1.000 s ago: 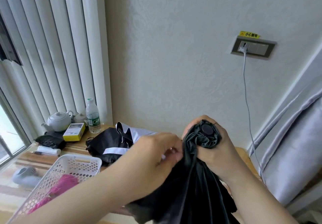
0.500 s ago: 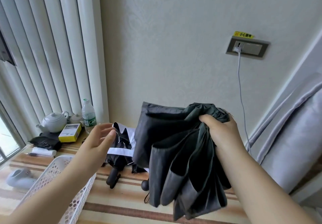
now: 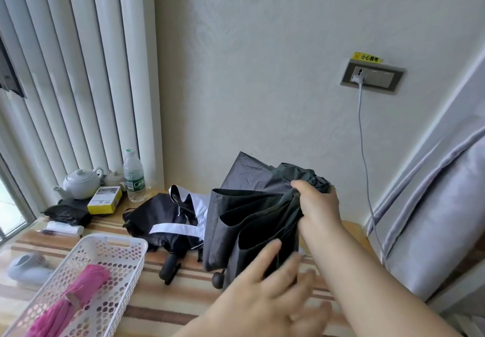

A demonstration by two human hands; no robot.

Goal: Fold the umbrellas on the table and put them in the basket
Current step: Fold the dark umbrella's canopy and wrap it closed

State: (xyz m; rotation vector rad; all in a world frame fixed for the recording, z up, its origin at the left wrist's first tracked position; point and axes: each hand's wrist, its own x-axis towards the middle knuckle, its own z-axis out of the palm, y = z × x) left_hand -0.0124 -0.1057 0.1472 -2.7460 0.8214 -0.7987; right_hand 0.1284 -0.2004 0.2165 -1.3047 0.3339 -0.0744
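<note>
Canopy of the grey umbrella (image 3: 252,221) is held bunched at its top by the right hand (image 3: 319,205); its folds hang below that grip, nearest the open-fingered left hand (image 3: 273,292).

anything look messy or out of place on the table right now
Nothing damaged or spilled. The black and white umbrella sprawls unfolded on the table, while the dark grey umbrella gripped by the right hand has its panels flared loose. Only the pink umbrella sits in the basket.
</note>
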